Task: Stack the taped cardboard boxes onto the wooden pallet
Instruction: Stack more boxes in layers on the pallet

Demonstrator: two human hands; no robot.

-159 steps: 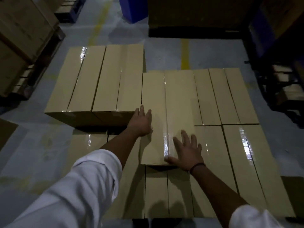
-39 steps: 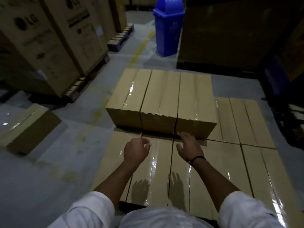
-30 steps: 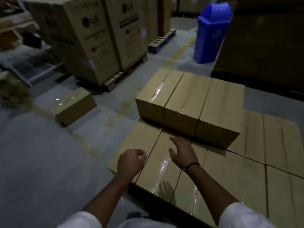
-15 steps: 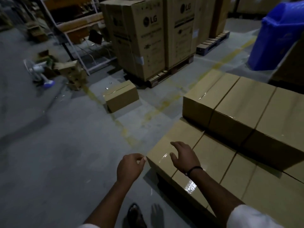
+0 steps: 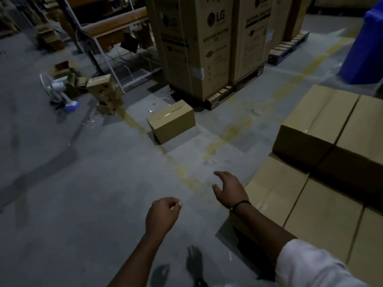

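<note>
A lone taped cardboard box lies on the grey floor ahead, left of centre. At the right stands the stack of taped boxes: a lower layer and an upper row on top; the pallet beneath is hidden. My left hand hangs in the air over the floor with fingers loosely curled, holding nothing. My right hand floats beside the stack's near corner, fingers relaxed and spread, touching nothing.
Tall LG cartons stand on a pallet behind the lone box. A blue bin is at the far right. A small fan and a heap of cardboard scraps lie by a metal rack at left.
My view has swung left, away from the stack towards the lone box on the floor. Both hands left the placed box and now hang over the floor, empty.
</note>
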